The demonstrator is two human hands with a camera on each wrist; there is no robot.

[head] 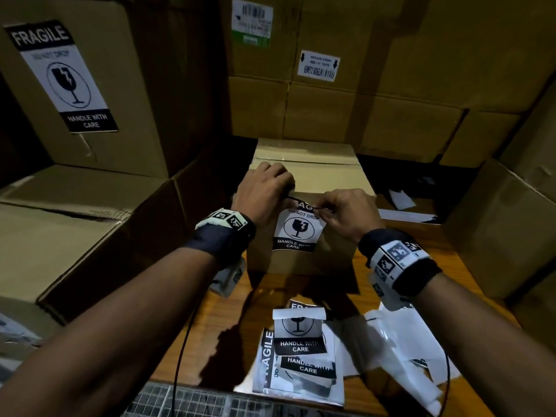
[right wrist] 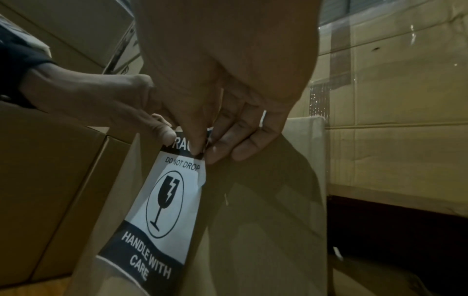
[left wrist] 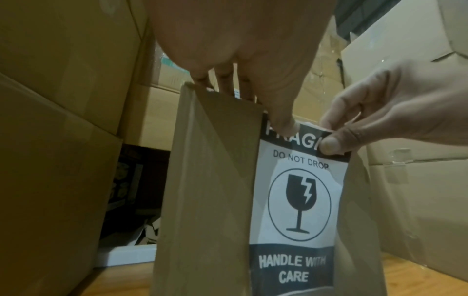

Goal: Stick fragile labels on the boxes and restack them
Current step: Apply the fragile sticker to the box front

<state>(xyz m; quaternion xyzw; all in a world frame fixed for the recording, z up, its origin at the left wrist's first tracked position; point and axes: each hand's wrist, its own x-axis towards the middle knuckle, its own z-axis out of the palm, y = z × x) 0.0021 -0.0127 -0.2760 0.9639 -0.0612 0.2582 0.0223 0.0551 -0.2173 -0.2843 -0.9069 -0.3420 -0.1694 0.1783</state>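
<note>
Nearest the person, a heap of spare labels and peeled backing sheets lies on the wooden table, in front of the small box. On that box's near face hangs the fragile label. The right hand pinches its top right corner between thumb and forefinger; the left hand curls over the box's top edge, thumb pressing the label's top left corner. To stick it well, I judge the top strip should go down last, smoothed upward from the stuck lower part so no crease stays. The head view hides the fingertips; the left wrist view shows the pinch plainly. Behind the box stand stacked cartons, and to its left a labelled carton.
</note>
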